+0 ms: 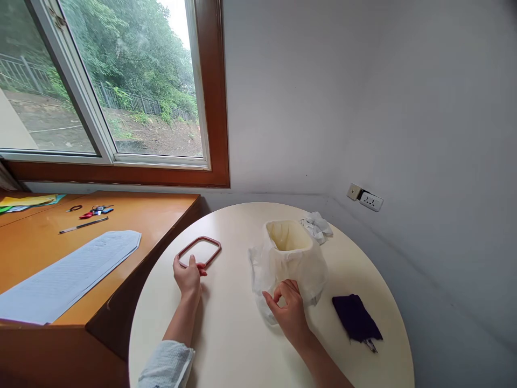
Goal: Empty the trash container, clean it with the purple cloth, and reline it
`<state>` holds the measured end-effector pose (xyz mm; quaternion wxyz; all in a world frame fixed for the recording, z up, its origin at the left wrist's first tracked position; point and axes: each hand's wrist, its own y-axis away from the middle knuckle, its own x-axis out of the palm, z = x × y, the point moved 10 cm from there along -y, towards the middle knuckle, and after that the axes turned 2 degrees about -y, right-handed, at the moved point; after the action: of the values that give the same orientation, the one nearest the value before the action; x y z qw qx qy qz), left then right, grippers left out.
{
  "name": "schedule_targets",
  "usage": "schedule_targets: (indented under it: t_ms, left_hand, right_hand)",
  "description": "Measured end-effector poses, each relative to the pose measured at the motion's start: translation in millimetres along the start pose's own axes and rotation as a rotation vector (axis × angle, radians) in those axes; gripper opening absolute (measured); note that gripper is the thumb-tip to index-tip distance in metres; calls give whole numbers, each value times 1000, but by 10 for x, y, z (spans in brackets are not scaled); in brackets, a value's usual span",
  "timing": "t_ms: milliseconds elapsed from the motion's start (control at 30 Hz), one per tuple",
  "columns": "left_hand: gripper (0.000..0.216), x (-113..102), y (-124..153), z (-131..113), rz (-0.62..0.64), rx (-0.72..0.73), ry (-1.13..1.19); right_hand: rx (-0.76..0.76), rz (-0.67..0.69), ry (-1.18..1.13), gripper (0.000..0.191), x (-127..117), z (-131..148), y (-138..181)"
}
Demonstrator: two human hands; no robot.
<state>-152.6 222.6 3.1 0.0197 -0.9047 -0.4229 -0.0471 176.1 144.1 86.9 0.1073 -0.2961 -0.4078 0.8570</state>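
Two hands are seen on the round table [226, 334]. A red rectangular ring [199, 251], lying left of centre, is pinched at its near edge by the left hand [188, 276]. Further right, the white bag [293, 264] lining a small bin is pinched at its lower edge by the right hand [289, 311]. A dark cloth [356, 318] lies beyond.

A dark purple folded cloth [356, 318] lies on the round cream worktop [238, 334] at the right side. A crumpled white paper [317, 226] sits near the far edge. On the wooden orange desk [161, 215] beside it lie a large white printed sheet [68, 272], a thin black pen [83, 224], a red small tool [95, 211] and some coloured papers [26, 202]. A white wall socket [371, 201] is on the grey wall, and a brown-framed window [212, 108] shows green trees.
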Motion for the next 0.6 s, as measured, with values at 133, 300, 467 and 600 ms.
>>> schedule_targets:
  t_ms: [133, 300, 467, 600]
  left_hand:
    - [69, 1, -3, -5, -1, 6, 2]
    - [66, 11, 12, -23, 10, 18, -3]
    - [63, 22, 27, -57, 16, 40, -18]
    - [52, 72, 69, -110, 44, 79, -52]
  right_hand:
    - [-1, 1, -5, 34, 5, -5, 2]
    - [2, 6, -6, 37, 5, -20, 15]
    - [-5, 7, -9, 38, 9, -11, 23]
    - [-13, -4, 9, 39, -39, -28, -18]
